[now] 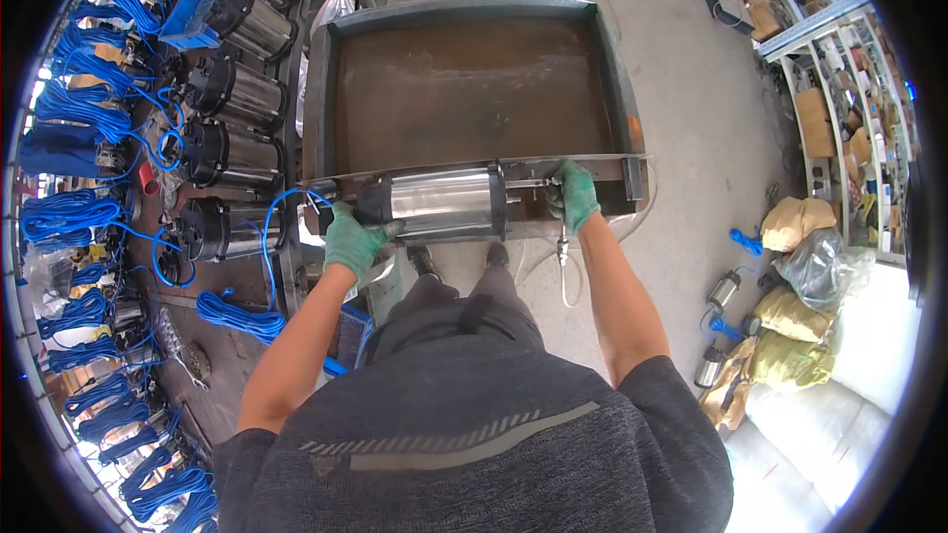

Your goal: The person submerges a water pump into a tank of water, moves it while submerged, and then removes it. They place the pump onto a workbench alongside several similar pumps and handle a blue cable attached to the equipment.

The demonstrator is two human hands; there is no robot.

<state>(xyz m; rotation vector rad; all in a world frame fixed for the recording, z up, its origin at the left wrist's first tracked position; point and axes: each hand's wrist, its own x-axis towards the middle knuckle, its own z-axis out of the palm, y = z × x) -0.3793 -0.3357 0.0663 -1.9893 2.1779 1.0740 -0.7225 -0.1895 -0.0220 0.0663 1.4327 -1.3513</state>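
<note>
A shiny steel cylindrical motor or pump body (441,199) with black end caps lies sideways along the near edge of a metal water tank (459,8). My left hand (355,243), in a green glove, grips its black left end, thumb stretched along the lower side. A blue cable (267,237) runs from that end. At the other end, my gloved right hand (577,195) is closed around a metal fitting by the shaft; the fingers partly hide it. Below this hand hangs a metal hose connector (563,249) with a pale hose (571,288).
Several similar steel motors (235,158) line a dark bench (217,365) at left, beside many blue cable coils (84,109). Brownish water lies in the tank. To the right, bags (795,222) and small motors (724,288) lie on the floor near shelves (825,89).
</note>
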